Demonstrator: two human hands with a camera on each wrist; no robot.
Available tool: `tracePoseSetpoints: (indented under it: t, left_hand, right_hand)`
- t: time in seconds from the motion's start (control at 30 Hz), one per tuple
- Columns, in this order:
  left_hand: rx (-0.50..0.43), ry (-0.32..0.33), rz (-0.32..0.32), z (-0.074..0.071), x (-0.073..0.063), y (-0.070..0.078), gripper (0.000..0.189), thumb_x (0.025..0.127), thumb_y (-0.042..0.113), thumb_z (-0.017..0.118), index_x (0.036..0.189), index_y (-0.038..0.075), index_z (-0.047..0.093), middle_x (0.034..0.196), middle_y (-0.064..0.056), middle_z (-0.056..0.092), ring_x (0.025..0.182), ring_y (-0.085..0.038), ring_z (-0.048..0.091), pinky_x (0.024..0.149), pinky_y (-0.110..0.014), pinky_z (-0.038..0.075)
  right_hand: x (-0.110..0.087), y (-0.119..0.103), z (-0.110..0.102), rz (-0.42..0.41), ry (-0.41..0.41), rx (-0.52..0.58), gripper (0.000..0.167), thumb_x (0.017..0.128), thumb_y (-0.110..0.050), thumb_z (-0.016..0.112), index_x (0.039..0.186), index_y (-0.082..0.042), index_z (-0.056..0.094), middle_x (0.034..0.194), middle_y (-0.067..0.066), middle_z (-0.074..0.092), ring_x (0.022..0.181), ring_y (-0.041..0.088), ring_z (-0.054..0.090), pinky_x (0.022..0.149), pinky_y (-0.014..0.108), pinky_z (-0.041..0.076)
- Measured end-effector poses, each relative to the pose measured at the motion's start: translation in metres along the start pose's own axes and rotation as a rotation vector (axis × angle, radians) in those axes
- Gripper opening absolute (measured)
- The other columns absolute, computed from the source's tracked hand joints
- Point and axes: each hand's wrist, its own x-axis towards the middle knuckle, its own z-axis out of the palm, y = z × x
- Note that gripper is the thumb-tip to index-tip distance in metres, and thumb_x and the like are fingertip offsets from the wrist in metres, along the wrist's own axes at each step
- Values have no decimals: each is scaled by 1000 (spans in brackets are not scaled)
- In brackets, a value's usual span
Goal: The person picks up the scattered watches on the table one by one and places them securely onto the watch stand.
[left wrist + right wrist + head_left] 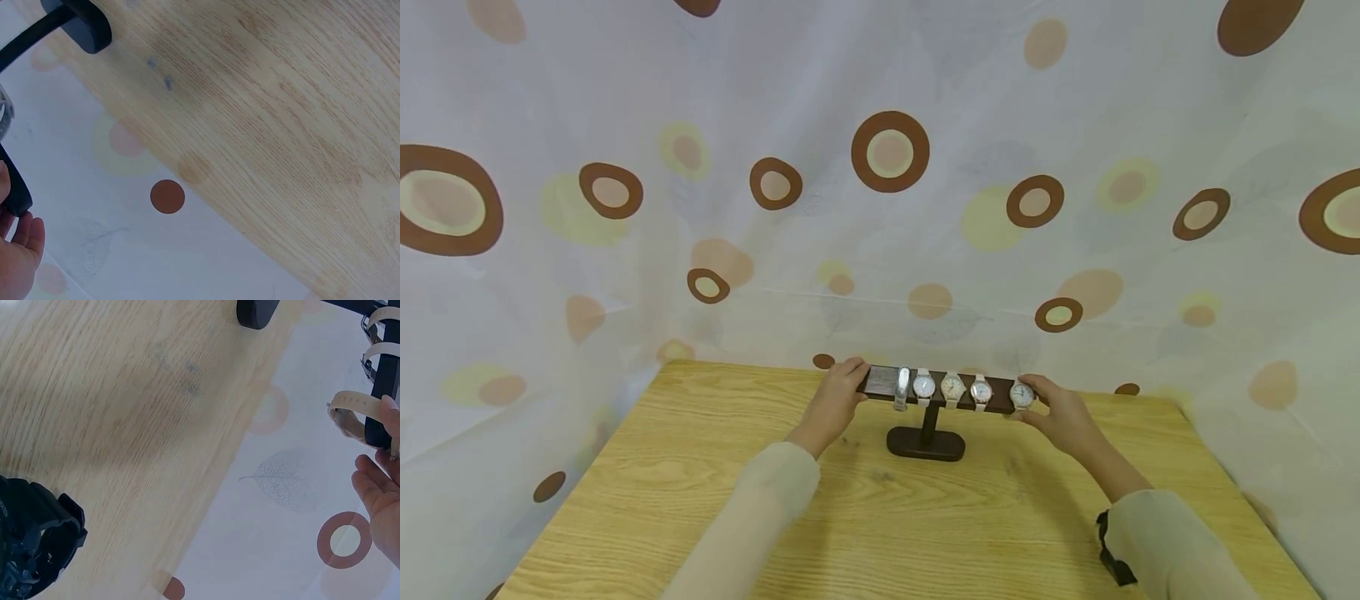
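A dark watch stand with a long crossbar and an oval foot stands near the table's back edge. My left hand grips the crossbar's left end, thumb and fingers round it in the left wrist view. At the other end, my right hand pinches a round-faced watch, whose pale strap loops around the bar in the right wrist view. Between the hands the bar carries a slim silver watch, a white-faced watch, a cream-faced watch and a rose-rimmed watch.
The wooden table reaches back to a pale curtain printed with brown and yellow dots. A black band shows at my right sleeve, and a black strap fills the right wrist view's lower left corner.
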Motion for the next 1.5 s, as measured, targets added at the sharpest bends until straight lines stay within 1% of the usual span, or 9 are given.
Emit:
tracePoseSetpoints:
  t: [0.17, 0.3, 0.43, 0.57, 0.8, 1.07, 1.2, 1.5]
  left_hand:
    - [-6, 11, 5, 0, -1, 0, 40, 84, 6, 65, 120, -8, 55, 122, -19, 56, 110, -35, 54, 96, -40, 47]
    - [-13, 7, -7, 0, -2, 1, 40, 84, 7, 64, 120, -8, 55, 123, -19, 55, 110, -35, 54, 96, -40, 47]
    - [-16, -10, -18, 0, -2, 1, 41, 85, 7, 64, 122, -8, 54, 125, -20, 54, 113, -36, 53, 98, -41, 46]
    - [-12, -13, -14, -1, -2, 2, 41, 85, 7, 63, 122, -7, 54, 125, -20, 54, 114, -35, 52, 98, -41, 46]
    - [-7, -1, -2, 1, -2, 0, 41, 84, 6, 64, 121, -8, 55, 123, -19, 55, 112, -35, 53, 96, -41, 47]
    - [1, 28, 26, 3, -2, -2, 41, 83, 5, 66, 120, -8, 55, 121, -20, 56, 111, -35, 54, 95, -41, 47]
    - [-7, 31, 27, 3, -2, -2, 41, 83, 5, 66, 120, -9, 55, 121, -20, 56, 110, -35, 54, 95, -41, 48]
    - [-31, 37, 27, 4, -1, -3, 41, 83, 5, 65, 120, -9, 55, 122, -21, 55, 110, -37, 53, 95, -42, 47]
  right_hand:
    - [2, -1, 2, 10, -5, -33, 53, 81, -12, 70, 127, 5, 49, 125, 31, 53, 112, 49, 51, 88, 58, 47]
    - [4, -2, 4, 7, -6, -51, 53, 80, -12, 70, 127, 3, 49, 125, 30, 53, 112, 49, 51, 86, 59, 47]
    - [5, -4, 6, -5, 9, -56, 53, 80, -11, 71, 126, 4, 50, 125, 29, 54, 112, 47, 52, 87, 58, 47]
    - [5, -7, 7, -12, 20, -63, 52, 79, -9, 71, 125, 5, 51, 125, 29, 54, 111, 47, 53, 87, 57, 48]
    - [4, -12, 7, -5, 9, -62, 53, 79, -9, 71, 126, 6, 50, 125, 31, 53, 112, 48, 52, 88, 57, 47]
    - [6, -12, 7, 0, -16, -65, 56, 81, -12, 70, 129, 6, 48, 128, 31, 50, 114, 49, 50, 90, 58, 46]
    - [7, -11, 7, 11, -30, -65, 57, 81, -13, 70, 130, 5, 47, 129, 30, 50, 115, 49, 49, 90, 58, 46]
    - [8, -8, 10, 0, -11, -69, 56, 80, -12, 71, 129, 5, 48, 127, 30, 52, 112, 48, 51, 88, 57, 47]
